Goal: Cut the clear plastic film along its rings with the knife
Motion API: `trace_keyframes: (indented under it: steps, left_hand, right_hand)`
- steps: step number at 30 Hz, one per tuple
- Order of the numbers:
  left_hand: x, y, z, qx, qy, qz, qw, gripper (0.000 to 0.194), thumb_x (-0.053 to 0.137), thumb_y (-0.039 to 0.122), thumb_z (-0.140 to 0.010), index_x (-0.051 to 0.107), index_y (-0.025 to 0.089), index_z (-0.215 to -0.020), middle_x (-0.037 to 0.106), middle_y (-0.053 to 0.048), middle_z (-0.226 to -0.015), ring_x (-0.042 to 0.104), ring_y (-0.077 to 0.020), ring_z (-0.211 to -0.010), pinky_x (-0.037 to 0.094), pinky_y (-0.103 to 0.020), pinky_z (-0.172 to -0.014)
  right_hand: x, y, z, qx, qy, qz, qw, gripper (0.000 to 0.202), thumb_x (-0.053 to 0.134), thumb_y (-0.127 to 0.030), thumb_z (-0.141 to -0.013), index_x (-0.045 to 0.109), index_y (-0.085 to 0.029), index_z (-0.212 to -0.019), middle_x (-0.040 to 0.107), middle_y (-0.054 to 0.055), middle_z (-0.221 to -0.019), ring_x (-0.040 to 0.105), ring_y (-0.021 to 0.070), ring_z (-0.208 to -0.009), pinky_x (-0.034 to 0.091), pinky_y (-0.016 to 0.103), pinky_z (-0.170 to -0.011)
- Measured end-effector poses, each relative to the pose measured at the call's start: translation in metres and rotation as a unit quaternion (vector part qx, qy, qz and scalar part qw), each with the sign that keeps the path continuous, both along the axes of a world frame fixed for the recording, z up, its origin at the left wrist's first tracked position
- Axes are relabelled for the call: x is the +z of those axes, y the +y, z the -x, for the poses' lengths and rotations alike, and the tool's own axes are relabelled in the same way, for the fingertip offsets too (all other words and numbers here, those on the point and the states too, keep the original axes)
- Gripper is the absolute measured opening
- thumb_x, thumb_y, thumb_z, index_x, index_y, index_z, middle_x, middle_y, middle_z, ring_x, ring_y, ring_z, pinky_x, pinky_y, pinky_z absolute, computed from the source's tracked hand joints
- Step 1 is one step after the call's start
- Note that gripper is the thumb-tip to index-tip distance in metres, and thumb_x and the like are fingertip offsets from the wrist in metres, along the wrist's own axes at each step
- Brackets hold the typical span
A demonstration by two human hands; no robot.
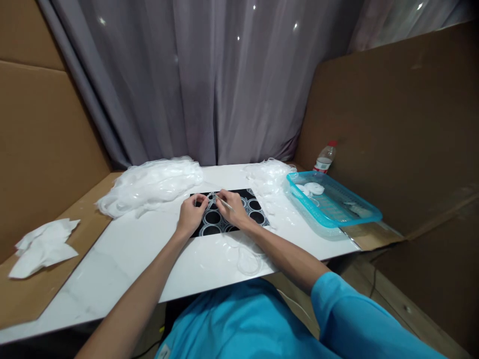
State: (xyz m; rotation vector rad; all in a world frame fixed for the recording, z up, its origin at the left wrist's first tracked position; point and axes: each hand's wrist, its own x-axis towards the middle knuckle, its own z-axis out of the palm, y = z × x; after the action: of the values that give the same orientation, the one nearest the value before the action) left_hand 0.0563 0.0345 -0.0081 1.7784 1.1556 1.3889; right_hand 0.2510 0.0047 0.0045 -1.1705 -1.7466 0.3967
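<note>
A black mat point(212, 218) lies on the white table, with several pale rings laid out in rows on it. At its far left part, my left hand point(191, 213) is closed in a pinch, thumb against fingertips, at one of the rings; what it pinches is too small to make out. Close beside it, my right hand point(232, 205) grips a slim, pale, pen-like tool point(226, 204). The tool's tip points left toward the left fingertips, over the mat. Both hands cover part of the rings beneath them.
Bundles of clear-white tubing point(157, 179) lie back left, with more loops point(267, 172) back right. A blue basket point(325, 219) holds white coils; a red-capped bottle point(325, 158) stands behind it. Crumpled tissues point(47, 247) lie left. Cardboard walls point(392, 124) flank the table.
</note>
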Motion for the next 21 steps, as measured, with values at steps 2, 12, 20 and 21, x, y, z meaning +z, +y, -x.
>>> trace_keyframes:
  steps: [2, 12, 20, 21]
  left_hand:
    - [0.001, 0.002, 0.002, 0.016, -0.011, -0.003, 1.0, 0.019, 0.074, 0.042, -0.092, 0.077, 0.024, -0.088, 0.078, -0.004, -0.086, 0.072, -0.0256, -0.088, 0.054, -0.039, -0.095]
    - [-0.017, 0.011, 0.009, 0.071, -0.057, 0.043, 0.995, 0.014, 0.071, 0.038, -0.088, 0.071, 0.025, -0.085, 0.077, -0.004, -0.09, 0.071, -0.0243, -0.091, 0.053, -0.037, -0.093]
    - [-0.021, 0.018, 0.006, 0.025, -0.144, 0.124, 0.981, 0.023, 0.068, 0.046, -0.087, 0.064, 0.024, -0.089, 0.073, -0.001, -0.075, 0.063, -0.0187, -0.068, 0.044, -0.029, -0.065]
    - [-0.021, 0.019, 0.006, 0.017, -0.151, 0.132, 0.98, 0.026, 0.068, 0.048, -0.088, 0.063, 0.024, -0.092, 0.072, 0.0, -0.073, 0.06, -0.0172, -0.064, 0.041, -0.028, -0.062]
  right_hand:
    - [0.006, 0.005, -0.013, -0.035, -0.002, -0.009, 0.999, 0.017, 0.059, -0.03, -0.098, 0.065, -0.024, -0.084, 0.071, 0.005, -0.083, 0.058, 0.0223, -0.072, 0.042, 0.034, -0.075]
    - [0.052, 0.003, -0.168, -0.389, -0.045, -0.155, 0.907, 0.018, 0.055, -0.034, -0.093, 0.061, -0.022, -0.08, 0.072, 0.01, -0.081, 0.061, 0.0246, -0.074, 0.043, 0.037, -0.076]
    - [0.079, -0.063, -0.292, -0.447, -0.146, -0.094, 0.877, 0.027, 0.062, -0.045, -0.088, 0.064, -0.022, -0.076, 0.068, 0.008, -0.07, 0.061, 0.0247, -0.067, 0.04, 0.035, -0.065]
    - [0.078, -0.068, -0.302, -0.437, -0.166, -0.071, 0.881, 0.028, 0.062, -0.046, -0.088, 0.064, -0.022, -0.075, 0.065, 0.007, -0.067, 0.06, 0.0241, -0.065, 0.039, 0.035, -0.064]
